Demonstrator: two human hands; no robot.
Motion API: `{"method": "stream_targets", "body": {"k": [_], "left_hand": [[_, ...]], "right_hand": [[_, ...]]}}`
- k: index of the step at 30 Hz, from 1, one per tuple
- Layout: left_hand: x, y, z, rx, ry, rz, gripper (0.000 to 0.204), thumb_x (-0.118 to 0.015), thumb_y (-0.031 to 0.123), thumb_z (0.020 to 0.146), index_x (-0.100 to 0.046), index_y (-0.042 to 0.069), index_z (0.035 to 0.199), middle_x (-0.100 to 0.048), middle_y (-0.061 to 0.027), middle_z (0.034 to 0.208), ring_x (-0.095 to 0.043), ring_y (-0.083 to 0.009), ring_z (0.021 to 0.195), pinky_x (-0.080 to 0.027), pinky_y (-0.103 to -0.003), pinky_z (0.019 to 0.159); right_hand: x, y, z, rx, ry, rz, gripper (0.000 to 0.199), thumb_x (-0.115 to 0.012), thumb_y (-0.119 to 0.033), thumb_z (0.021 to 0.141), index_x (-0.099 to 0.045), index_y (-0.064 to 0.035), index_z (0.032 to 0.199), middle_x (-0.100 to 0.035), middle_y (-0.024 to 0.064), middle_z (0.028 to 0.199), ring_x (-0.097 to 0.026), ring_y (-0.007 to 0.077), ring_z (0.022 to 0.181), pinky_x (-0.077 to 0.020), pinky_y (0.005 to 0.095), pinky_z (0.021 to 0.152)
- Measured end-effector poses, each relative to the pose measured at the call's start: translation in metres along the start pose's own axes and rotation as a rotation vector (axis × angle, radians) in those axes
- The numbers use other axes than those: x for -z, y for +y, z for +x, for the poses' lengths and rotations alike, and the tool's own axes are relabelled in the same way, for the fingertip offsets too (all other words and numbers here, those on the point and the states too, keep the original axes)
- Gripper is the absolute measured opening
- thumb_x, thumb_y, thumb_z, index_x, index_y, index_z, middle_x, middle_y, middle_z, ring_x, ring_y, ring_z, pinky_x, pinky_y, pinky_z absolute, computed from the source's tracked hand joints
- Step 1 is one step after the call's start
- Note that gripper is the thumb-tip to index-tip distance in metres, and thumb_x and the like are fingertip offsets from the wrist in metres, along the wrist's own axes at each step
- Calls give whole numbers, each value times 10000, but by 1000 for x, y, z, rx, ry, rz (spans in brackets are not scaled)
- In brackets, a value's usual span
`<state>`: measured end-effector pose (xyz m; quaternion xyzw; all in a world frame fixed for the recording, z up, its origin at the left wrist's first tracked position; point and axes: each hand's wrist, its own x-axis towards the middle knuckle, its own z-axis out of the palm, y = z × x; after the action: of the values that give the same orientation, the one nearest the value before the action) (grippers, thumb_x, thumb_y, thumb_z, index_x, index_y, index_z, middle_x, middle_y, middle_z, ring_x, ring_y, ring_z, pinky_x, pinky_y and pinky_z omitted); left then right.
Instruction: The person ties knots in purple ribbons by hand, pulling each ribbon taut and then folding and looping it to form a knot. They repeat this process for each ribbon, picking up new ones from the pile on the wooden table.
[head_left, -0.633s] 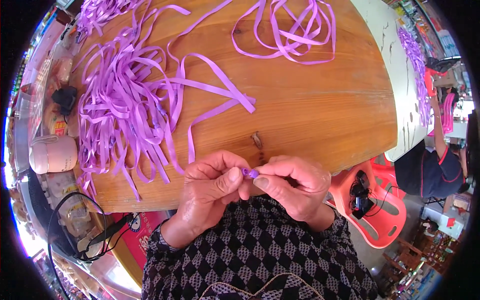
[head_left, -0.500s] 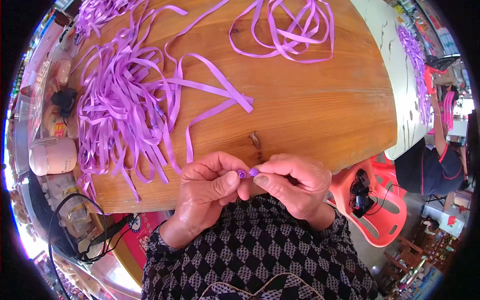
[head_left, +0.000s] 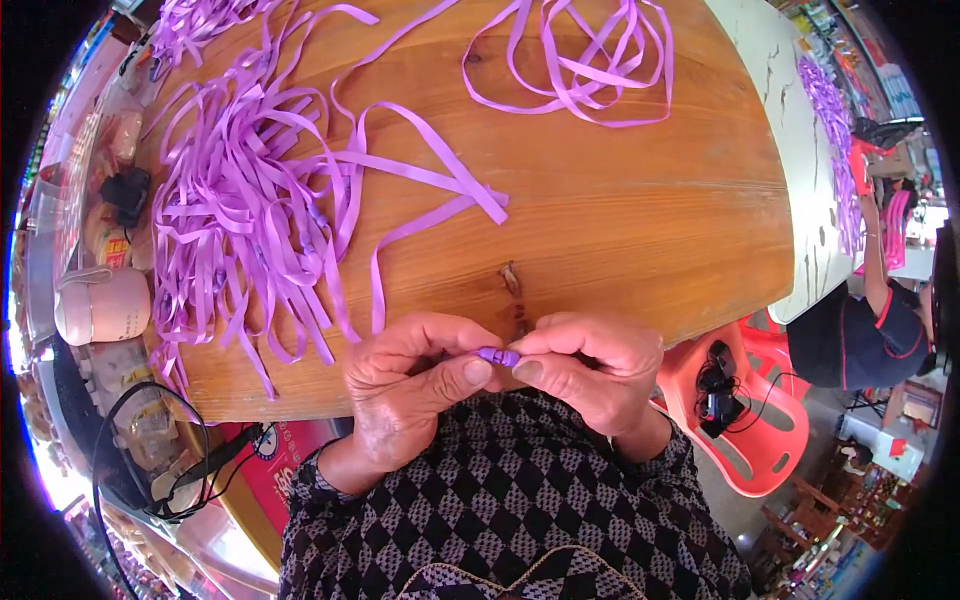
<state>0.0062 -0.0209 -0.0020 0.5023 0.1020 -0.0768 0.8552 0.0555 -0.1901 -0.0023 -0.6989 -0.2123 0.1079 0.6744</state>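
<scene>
Just over the near edge of the wooden table, a small purple plastic clasp (head_left: 498,356) lies end to end between my two hands. My left hand (head_left: 410,380) pinches its left part between thumb and index finger. The right part is held in the same way by my right hand (head_left: 592,372). The two parts meet in the middle; whether they are locked cannot be seen. Beyond my left hand spreads a tangled heap of purple ribbons (head_left: 250,200), some with small darker purple pieces on them. One folded ribbon strip (head_left: 430,178) reaches from the heap toward the table's middle.
A looped purple ribbon (head_left: 665,70) rests at the far side of the wooden table (head_left: 640,220). Left stand a pink pouch-like container (head_left: 102,308) and black cables (head_left: 205,480). An orange plastic chair (head_left: 760,455) holds black devices. Another person (head_left: 860,335) works at the white table (head_left: 805,190).
The two purple clasp parts, apart with a small gap before, now touch end to end. My hands have drawn them together in line.
</scene>
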Motion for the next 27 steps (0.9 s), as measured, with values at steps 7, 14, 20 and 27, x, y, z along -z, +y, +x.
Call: {"method": "stream_targets", "body": {"k": [7,14,20,27], "left_hand": [[-1,4,-2,10,9,91,171,-606,-6,800,-569,-60,957,-626,-89,828,-605,-131,749,-512,-247,695],[0,3,0,-91,25,292,145,-612,-4,795,-588,-43,932,-629,-70,817,-593,-108,724,-496,-224,672],[1,4,1,-212,13,552,133,-634,17,781,-610,-23,906,-622,-42,788,-565,-81,698,-467,-202,639],[0,2,0,-79,36,328,142,-631,24,789,-602,-21,921,-618,-30,796,-548,-68,711,-458,-193,650]], "right_hand": [[2,0,0,-62,-44,23,93,-658,24,735,-621,67,808,-609,102,670,-548,110,568,-396,214,481],[-1,4,3,39,-45,-88,107,-674,-2,718,-628,44,803,-583,86,603,-524,117,501,-362,230,439],[3,0,11,257,-100,-323,140,-682,-7,673,-636,19,803,-499,85,529,-471,179,424,-319,283,397],[3,-1,12,256,-67,-307,136,-682,-6,671,-634,20,796,-485,82,523,-461,178,416,-302,285,391]]}}
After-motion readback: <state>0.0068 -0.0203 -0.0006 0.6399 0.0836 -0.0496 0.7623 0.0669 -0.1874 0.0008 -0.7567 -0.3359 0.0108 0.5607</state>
